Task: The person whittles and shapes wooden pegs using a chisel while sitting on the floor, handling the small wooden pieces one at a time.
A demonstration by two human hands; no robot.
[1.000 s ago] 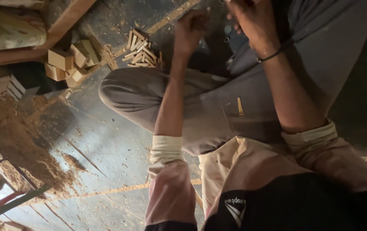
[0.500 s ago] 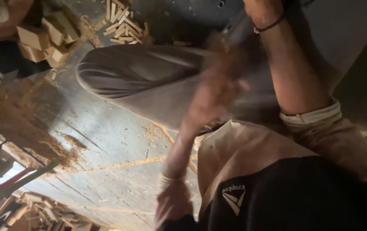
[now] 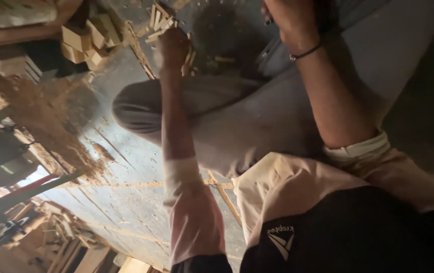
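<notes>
Reaching left hand (image 3: 172, 46), blurred, fingers curled, toward loose pile of small wooden sticks (image 3: 162, 21) on dusty floor (image 3: 121, 167); grasp not discernible. Right hand (image 3: 290, 20) clenched on dark object, identity unclear. Risk, judged: sticks lying crisscross, could scatter under hasty grab; sawdust heap (image 3: 30, 116) nearby, slippery footing.

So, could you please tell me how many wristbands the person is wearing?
1: a thin dark wristband on the right wrist, just below the right hand. The left hand shows none, though blur could hide one.
</notes>
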